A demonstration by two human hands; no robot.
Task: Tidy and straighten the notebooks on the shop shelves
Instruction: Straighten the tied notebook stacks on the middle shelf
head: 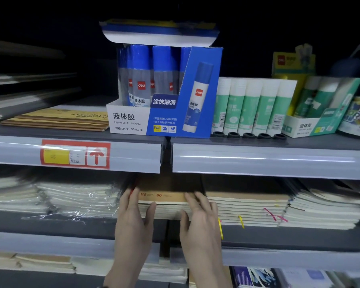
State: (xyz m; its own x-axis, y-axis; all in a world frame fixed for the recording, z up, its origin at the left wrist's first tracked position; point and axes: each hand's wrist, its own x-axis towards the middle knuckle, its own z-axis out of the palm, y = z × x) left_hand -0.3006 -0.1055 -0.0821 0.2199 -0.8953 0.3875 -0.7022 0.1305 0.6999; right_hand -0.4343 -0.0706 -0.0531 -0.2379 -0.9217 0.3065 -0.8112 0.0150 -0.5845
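Head view: left hand (133,221) and right hand (197,219) clasp a B5 notebook stack (164,204) on the grey middle shelf (71,221), dark room.

At twelve o'clock I read "液体胶 LIQUID GLUE No.7302", "24支 50mL", "涂抹顺滑" and a yellow "PVAL" badge on the blue display box (164,113); its glue bottles (141,80) carry red "deli" marks. At three o'clock, the green-white box (308,127) says "固体胶". At six o'clock, the kraft notebook (166,196) reads "B5" and "60". At nine o'clock, the shelf price tag (75,155) shows a red arrow; its figures are too blurred to read.
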